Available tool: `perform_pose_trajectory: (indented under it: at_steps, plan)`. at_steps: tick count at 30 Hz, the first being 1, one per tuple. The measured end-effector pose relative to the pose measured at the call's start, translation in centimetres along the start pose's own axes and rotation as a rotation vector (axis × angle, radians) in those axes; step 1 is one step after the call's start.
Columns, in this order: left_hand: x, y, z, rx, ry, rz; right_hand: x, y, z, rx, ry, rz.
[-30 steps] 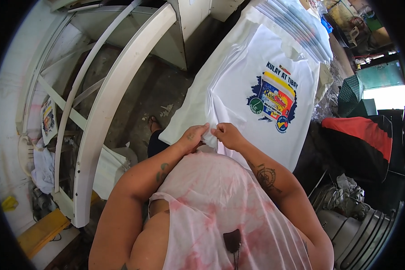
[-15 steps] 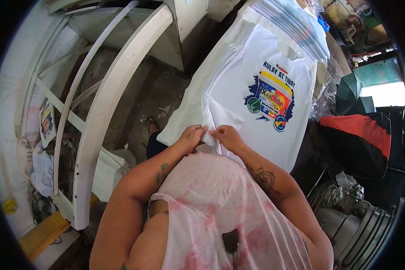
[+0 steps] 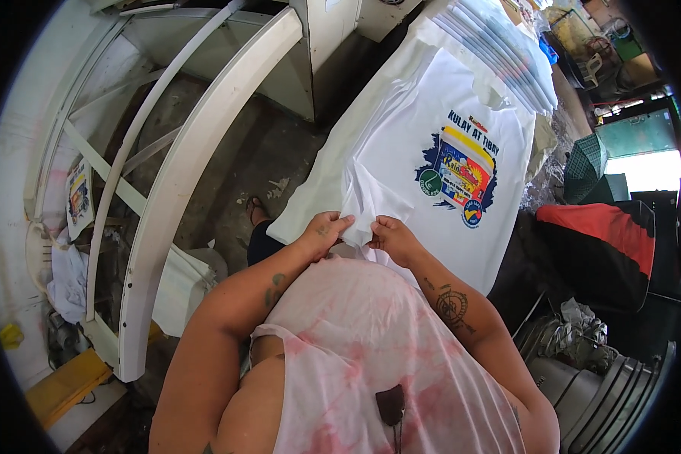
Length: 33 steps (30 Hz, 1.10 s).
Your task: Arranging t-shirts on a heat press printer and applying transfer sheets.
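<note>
White T-shirts lie stacked flat on a white-covered table, the top one bearing a colourful chest print. At the near left corner of the stack, a loose fold of white cloth bunches up between my hands. My left hand pinches the edge of this shirt cloth with thumb and forefinger. Just to its right, my right hand grips the same cloth, its fingers curled in. Both hands stay close in front of my body, and the cloth's lower end is partly hidden by them.
Clear-wrapped folded garments lie at the table's far end. A curved white metal frame stands on the left. To the right are a red and black cover, a green umbrella and metal equipment near my elbow.
My right hand has shifted slightly right and down, and the cloth between the hands is drawn a little wider. The left hand stays nearly in place; the view has shifted slightly.
</note>
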<state>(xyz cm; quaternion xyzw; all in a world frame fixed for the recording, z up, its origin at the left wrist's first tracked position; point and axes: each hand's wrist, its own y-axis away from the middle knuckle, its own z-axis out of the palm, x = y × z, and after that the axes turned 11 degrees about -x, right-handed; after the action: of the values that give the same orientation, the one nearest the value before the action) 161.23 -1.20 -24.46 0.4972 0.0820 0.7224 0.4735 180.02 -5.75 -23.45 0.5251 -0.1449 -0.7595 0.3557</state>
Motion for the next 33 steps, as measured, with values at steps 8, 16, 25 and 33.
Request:
perform_pose_trajectory:
  at_steps: [8, 16, 25, 33]
  plan:
    - [-0.4, -0.2, -1.1, 0.007, -0.06, -0.062, 0.9, -0.5, 0.1, 0.749, 0.888, -0.335]
    - [-1.2, -0.2, -1.2, -0.072, 0.035, -0.002, -1.3, -2.0, 1.6, 0.115, 0.734, -0.03]
    - [-0.4, 0.2, -0.7, 0.066, -0.377, -0.048, -0.1, -1.2, 0.6, -0.06, 0.424, -0.017]
    - [-0.6, 0.5, 0.4, 0.072, -0.03, 0.029, 0.4, 0.1, -0.9, 0.787, 0.726, -0.292]
